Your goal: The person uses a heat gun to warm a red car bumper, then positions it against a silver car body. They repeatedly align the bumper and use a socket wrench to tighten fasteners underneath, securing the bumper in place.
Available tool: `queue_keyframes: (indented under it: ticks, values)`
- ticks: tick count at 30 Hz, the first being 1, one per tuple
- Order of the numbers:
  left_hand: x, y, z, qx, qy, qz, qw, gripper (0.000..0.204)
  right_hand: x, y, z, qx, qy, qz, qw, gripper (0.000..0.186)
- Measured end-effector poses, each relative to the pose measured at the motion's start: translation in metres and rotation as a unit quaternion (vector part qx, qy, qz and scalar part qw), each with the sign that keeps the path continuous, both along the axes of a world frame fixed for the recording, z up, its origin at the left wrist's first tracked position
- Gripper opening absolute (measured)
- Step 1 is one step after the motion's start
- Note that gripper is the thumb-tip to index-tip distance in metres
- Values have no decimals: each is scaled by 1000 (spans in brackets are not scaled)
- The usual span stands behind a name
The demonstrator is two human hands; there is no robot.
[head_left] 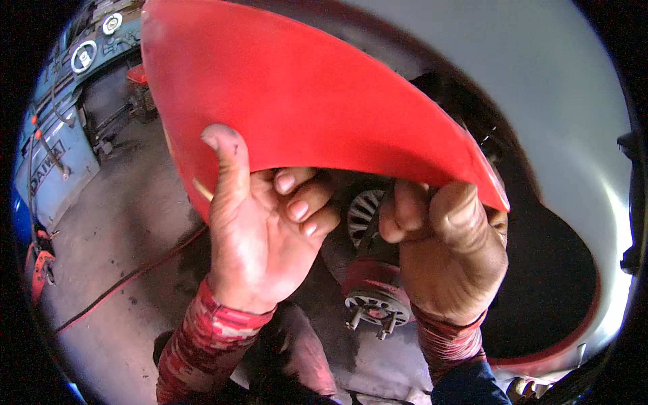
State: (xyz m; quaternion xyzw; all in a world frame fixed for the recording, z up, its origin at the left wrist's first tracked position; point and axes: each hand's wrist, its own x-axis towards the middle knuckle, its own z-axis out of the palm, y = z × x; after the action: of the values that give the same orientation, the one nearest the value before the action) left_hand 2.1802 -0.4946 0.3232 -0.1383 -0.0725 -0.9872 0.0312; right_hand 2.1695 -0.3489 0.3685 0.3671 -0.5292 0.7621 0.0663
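A red curved body panel [304, 81] spans the upper middle. My left hand [256, 223] grips its lower left edge, palm up, with the thumb on the red face and the fingers curled at the edge. My right hand [449, 250] holds the lower edge near the panel's right tip, thumb raised against it and fingers bent under. Between and below the hands are a wheel hub with protruding studs [378, 310] and a spoked round metal part [362, 217], partly hidden by the fingers.
A grey car body [547, 74] with a dark wheel arch curves along the right. At the left stands a blue machine [57, 172] with handwheels. A hose [135, 275] runs over the concrete floor [121, 229], and orange-red tools [42, 266] sit at the far left.
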Motion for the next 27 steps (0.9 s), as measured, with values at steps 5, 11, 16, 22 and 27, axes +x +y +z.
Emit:
queue_keyframes:
  ticks: [5, 11, 16, 22, 27]
  values:
    - [-10, 3, -2, 7, 8, -20, 1000, 59, -8, 3, 3, -45, 10, 6, 999, 40]
    - [-5, 16, 0, 16, 9, -17, 1000, 55, -2, 12, -1, -47, -11, 4, 999, 40]
    - [-6, 12, 5, -9, 61, -36, 997, 52, 0, 4, -2, -121, 20, -26, 992, 40]
    - [5, 14, 12, -54, -24, -20, 998, 60, 0, -10, -13, -209, 25, -53, 976, 42]
    - [9, 11, 9, -118, 69, 33, 990, 43, 1, -23, -9, -244, 26, -83, 966, 43]
